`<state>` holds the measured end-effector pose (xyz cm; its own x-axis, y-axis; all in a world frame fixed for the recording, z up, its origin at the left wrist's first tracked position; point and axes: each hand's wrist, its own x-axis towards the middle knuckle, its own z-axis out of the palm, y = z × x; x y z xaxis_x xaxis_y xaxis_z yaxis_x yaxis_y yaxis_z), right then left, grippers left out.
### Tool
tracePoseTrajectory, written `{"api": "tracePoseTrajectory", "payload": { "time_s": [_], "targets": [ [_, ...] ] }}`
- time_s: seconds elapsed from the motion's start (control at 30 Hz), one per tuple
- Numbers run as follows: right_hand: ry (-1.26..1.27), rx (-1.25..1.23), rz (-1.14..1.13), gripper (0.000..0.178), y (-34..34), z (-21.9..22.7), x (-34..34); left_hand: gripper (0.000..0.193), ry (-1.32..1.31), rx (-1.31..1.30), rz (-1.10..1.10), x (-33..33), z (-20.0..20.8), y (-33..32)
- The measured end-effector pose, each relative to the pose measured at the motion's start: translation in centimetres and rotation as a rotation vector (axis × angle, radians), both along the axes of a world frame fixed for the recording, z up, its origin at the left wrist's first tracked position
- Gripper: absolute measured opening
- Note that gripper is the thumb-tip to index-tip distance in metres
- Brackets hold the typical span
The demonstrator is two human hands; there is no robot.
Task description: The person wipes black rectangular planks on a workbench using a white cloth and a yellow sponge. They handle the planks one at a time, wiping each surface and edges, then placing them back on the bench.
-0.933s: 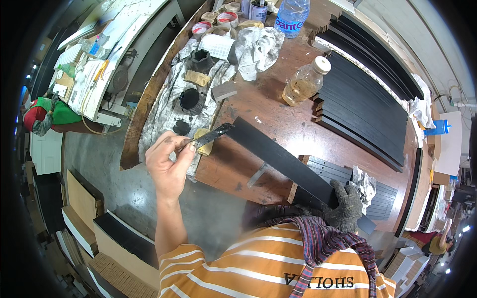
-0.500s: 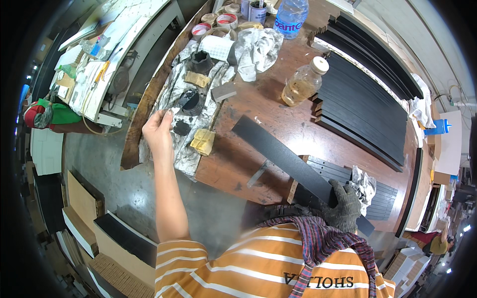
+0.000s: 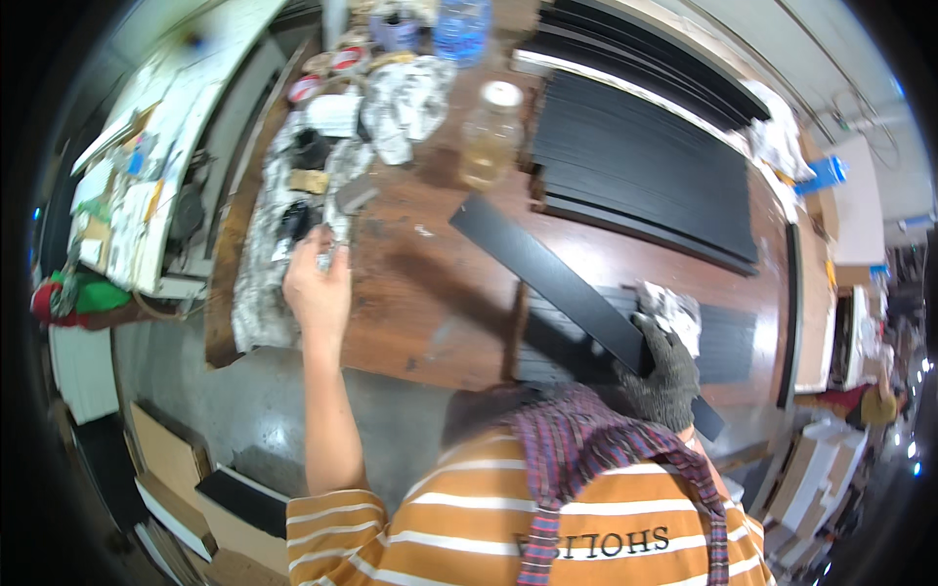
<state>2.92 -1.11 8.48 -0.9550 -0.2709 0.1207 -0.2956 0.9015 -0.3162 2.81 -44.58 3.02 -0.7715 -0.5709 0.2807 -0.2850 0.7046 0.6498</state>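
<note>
My bare left hand [image 3: 318,278] is over the stained cloth at the table's left edge, fingers bent together beside a black-smeared pot [image 3: 296,220]. What the fingertips pinch, if anything, is too small and blurred to make out. In a grey knit glove, my right hand [image 3: 662,376] grips the near part of a long black board [image 3: 547,278]. The board slants above the table, its far end pointing up and left, and it casts a shadow on the wood. Below it lie grooved black panels [image 3: 557,342], with a crumpled white rag [image 3: 672,311] beside the glove.
A yellow sponge [image 3: 309,182], a grey block [image 3: 356,193] and rags [image 3: 405,103] lie at the left. A capped bottle [image 3: 491,137] of yellowish liquid stands before stacked black boards [image 3: 640,176]. Tape rolls and a blue water bottle [image 3: 461,29] are farther back. Another person is at far right.
The whole view has shifted right. My left hand has moved to the right relative to the pot. The black board has moved right over the table with my gloved hand, which keeps its grip.
</note>
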Motion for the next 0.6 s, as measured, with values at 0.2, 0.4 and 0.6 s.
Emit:
{"api": "tracePoseTrajectory", "payload": {
  "time_s": [0.2, 0.4, 0.6],
  "targets": [
    [0.004, -0.018, -0.27, 0.063, 8.4, 1.2, 1.4, 0.049, 0.176, -0.129, -0.889, -4.9, -1.1, 23.5],
    [-0.006, -0.041, -0.397, 0.062, 14.5, 0.8, 5.1, 0.053, -0.163, -0.405, -1.513, -5.3, -4.4, 40.2],
    [-0.032, -0.065, -0.45, 0.06, 18.4, -1.3, 8.8, 0.012, -0.002, 0.47, -0.777, -9.0, -2.4, 34.7]
  ]
}}
